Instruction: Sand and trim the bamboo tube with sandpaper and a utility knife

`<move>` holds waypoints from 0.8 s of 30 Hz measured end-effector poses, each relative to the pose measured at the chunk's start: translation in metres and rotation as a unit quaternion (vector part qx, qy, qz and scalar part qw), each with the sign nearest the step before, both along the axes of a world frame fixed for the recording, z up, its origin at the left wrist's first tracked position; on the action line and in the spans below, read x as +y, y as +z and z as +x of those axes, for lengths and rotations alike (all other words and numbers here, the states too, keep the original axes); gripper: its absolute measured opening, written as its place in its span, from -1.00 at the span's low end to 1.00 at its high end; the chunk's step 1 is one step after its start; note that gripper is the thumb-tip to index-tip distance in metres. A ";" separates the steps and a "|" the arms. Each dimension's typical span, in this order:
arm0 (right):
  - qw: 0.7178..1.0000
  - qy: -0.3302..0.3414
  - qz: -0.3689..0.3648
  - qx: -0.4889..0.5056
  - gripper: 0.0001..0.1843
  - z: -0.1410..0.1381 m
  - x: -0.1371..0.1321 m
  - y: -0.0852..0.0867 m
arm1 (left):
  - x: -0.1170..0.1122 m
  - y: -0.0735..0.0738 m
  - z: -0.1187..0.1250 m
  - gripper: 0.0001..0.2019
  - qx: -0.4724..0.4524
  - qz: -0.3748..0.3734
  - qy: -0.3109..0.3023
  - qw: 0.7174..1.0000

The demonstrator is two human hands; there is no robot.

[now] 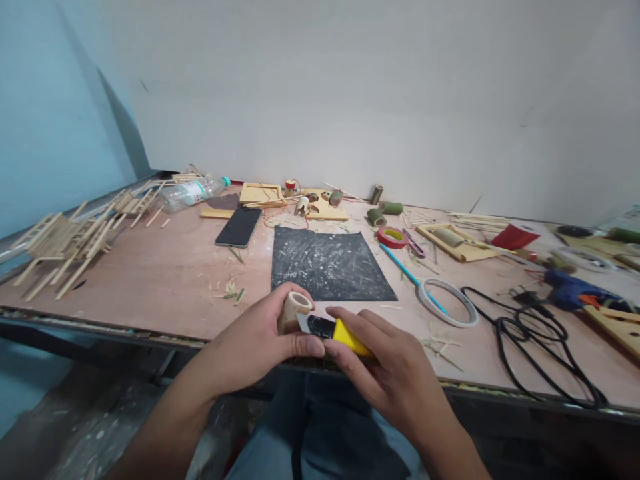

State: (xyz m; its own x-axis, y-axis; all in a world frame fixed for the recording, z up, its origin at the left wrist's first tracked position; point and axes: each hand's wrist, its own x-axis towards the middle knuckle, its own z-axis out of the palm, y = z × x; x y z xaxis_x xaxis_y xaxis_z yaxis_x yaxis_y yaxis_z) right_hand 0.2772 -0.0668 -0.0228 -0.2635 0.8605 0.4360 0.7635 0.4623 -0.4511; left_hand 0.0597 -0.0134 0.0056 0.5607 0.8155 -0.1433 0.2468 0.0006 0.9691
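Observation:
My left hand (263,343) is closed around a short, pale bamboo tube (288,319), its hollow end facing up. My right hand (387,353) grips a utility knife (347,337) with a yellow and black handle. The knife's blade lies against the side of the tube, and my left thumb is close to it. Both hands are over the front edge of the table, above my lap. Just beyond them lies a dark sheet (333,267), dusted with pale powder, that looks like sandpaper.
To the left are wooden stick structures (70,243), a plastic bottle (195,192) and a phone (239,227). Red tape (392,237), a white tape ring (473,310), a blue pencil (400,265), a black cord (530,333) and a blue glue gun (575,290) lie to the right. Green bamboo pieces (391,208) sit near the wall.

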 end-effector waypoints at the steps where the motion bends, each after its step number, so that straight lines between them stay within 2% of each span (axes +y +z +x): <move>1: 1.000 0.004 -0.005 -0.007 -0.59 0.000 0.000 0.000 | 0.000 0.000 0.000 -0.56 0.003 0.000 -0.004 1.000; 14: 1.000 0.007 0.001 -0.027 -0.56 0.001 0.002 -0.005 | -0.003 0.004 0.005 -0.53 0.073 0.049 0.033 0.996; 24: 0.997 -0.026 0.058 -0.044 -0.51 -0.002 0.001 -0.006 | -0.002 0.001 0.007 -0.52 0.148 0.100 0.051 0.983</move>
